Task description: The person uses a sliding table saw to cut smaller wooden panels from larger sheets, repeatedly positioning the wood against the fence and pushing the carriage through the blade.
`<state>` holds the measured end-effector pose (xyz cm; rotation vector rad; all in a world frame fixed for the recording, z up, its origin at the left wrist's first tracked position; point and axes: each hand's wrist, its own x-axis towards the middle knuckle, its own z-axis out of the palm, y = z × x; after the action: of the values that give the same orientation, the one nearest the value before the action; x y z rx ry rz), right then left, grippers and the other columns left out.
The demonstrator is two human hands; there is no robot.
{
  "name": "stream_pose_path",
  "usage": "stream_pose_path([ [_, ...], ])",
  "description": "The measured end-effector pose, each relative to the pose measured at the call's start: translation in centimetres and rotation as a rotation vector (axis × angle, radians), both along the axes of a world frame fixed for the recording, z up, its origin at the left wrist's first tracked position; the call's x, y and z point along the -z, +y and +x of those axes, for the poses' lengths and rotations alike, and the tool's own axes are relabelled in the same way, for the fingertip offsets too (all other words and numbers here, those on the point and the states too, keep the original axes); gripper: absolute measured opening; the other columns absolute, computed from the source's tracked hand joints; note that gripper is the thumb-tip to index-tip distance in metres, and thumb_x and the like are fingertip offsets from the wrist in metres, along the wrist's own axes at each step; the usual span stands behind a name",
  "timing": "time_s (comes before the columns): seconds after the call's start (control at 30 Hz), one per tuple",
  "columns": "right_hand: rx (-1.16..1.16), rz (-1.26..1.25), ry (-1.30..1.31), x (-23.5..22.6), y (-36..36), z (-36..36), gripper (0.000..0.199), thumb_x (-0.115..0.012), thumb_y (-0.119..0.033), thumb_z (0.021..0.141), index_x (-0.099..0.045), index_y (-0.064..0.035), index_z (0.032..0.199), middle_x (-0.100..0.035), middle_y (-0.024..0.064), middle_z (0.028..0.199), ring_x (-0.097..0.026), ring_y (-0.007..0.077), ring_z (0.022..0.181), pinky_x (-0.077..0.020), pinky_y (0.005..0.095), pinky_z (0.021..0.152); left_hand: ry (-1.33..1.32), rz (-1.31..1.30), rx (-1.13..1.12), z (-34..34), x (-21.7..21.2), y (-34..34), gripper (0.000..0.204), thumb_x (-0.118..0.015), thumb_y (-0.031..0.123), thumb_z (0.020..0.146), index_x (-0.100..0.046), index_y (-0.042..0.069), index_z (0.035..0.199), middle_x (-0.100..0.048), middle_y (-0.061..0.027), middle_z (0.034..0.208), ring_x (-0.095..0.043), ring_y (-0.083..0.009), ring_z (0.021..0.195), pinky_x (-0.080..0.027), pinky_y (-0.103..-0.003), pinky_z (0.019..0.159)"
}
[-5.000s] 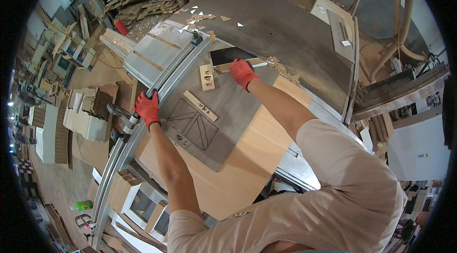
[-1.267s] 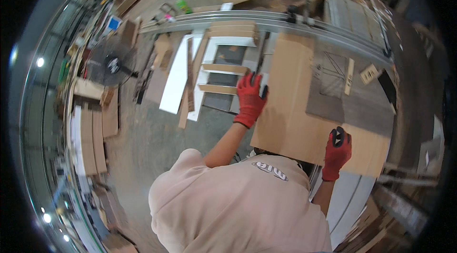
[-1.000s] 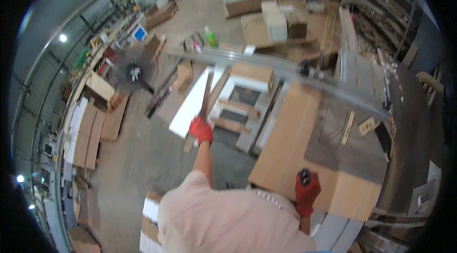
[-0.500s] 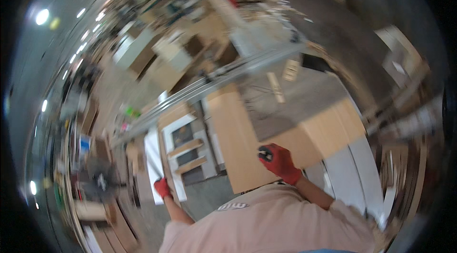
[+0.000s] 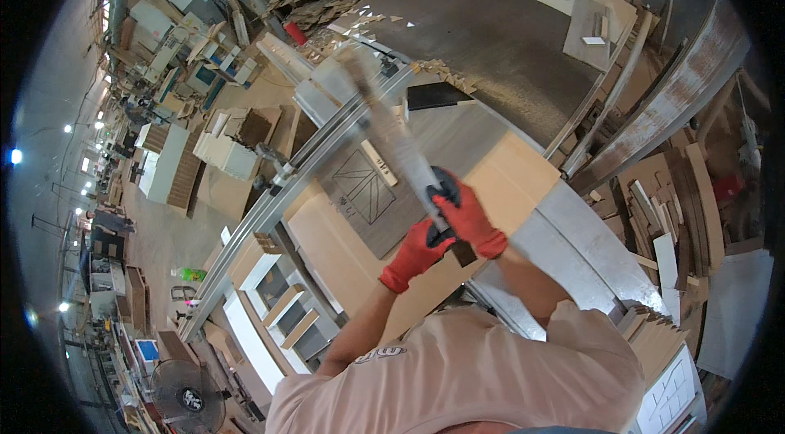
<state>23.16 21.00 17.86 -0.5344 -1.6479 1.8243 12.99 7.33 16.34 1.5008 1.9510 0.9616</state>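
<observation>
- Red-gloved left hand (image 5: 415,256) and red-gloved right hand (image 5: 468,220): fingers closed on the near end of a long, narrow grey-brown strip (image 5: 411,163) — motion-blurred.
- The strip slants across the rectangular grey wood-grain panel (image 5: 459,133), its far end beyond that panel, past the silvery metal rail (image 5: 323,144).
- Step, I judge: two-handed handling — next move calls for steadying the far end.

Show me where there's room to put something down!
The tan board looks bare on its right, between the grey-brown board and the silver tabletop. That tabletop also looks bare, beside the tan board. It's crowded around the blurred strip in the left hand and right hand, where a small wood piece lies, and at lower left, around the pale slats.
</observation>
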Motion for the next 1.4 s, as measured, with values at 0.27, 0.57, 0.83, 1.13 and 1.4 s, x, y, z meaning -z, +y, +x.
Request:
stream_pose_path([
  [0.27, 0.428, 0.764, -0.703, 7.3, 26.9, 13.6, 0.049, -0.067, -0.021, 0.086, -0.056, -0.016, 0.133, -0.068, 0.0161, 0.111, -0.064, 0.035, 0.102, -0.0507, 0.0429, 0.087, 0.649, 0.052, -0.273, -8.0, 6.6, 7.6, 0.052, -0.077, 0.036, 0.074, -0.06, 0.012, 0.117, -0.057, -0.013, 0.122, -0.053, -0.0331, 0.115, -0.041, -0.049, 0.094],
  [0.57, 0.137, 1.033, -0.884, 12.7, 32.0, 7.0, 0.051, -0.064, -0.029, 0.086, -0.055, -0.0154, 0.135, -0.064, 0.017, 0.122, -0.061, 0.0363, 0.109, -0.0485, 0.0473, 0.093, 0.645, 0.051, -0.309, -8.2, 8.9, 7.3, 0.05, -0.078, 0.03, 0.074, -0.059, 0.013, 0.117, -0.055, -0.0101, 0.125, -0.048, -0.0325, 0.121, -0.036, -0.05, 0.101],
  [0.83, 0.659, 0.863, -1.03, 13.4, 37.9, 3.2, 0.047, -0.064, -0.025, 0.086, -0.057, -0.013, 0.131, -0.066, 0.0157, 0.116, -0.062, 0.036, 0.105, -0.0499, 0.0465, 0.089, 0.614, -0.01, -0.304, -7.9, 8.1, 7.7, 0.049, -0.077, 0.03, 0.074, -0.06, 0.011, 0.116, -0.054, -0.0109, 0.127, -0.046, -0.0325, 0.124, -0.035, -0.05, 0.103],
  [1.13, 0.209, 0.981, -0.773, 10.8, 36.3, 5.3, 0.042, -0.068, -0.024, 0.084, -0.063, -0.0128, 0.124, -0.066, 0.0162, 0.113, -0.061, 0.0364, 0.106, -0.0486, 0.047, 0.089, 0.618, 0.009, -0.327, -8.1, 7.9, 7.2, 0.05, -0.078, 0.029, 0.073, -0.06, 0.012, 0.116, -0.055, -0.0108, 0.126, -0.046, -0.0338, 0.123, -0.036, -0.05, 0.102],
  [1.4, 0.072, 0.998, -0.764, 12.0, 37.5, 2.7, 0.044, -0.068, -0.026, 0.081, -0.064, -0.0133, 0.124, -0.067, 0.0175, 0.114, -0.061, 0.0367, 0.106, -0.048, 0.0464, 0.092, 0.609, 0.019, -0.328, -8.3, 8.4, 7.5, 0.051, -0.078, 0.028, 0.072, -0.06, 0.011, 0.116, -0.054, -0.0121, 0.126, -0.046, -0.0347, 0.122, -0.036, -0.051, 0.102],
])
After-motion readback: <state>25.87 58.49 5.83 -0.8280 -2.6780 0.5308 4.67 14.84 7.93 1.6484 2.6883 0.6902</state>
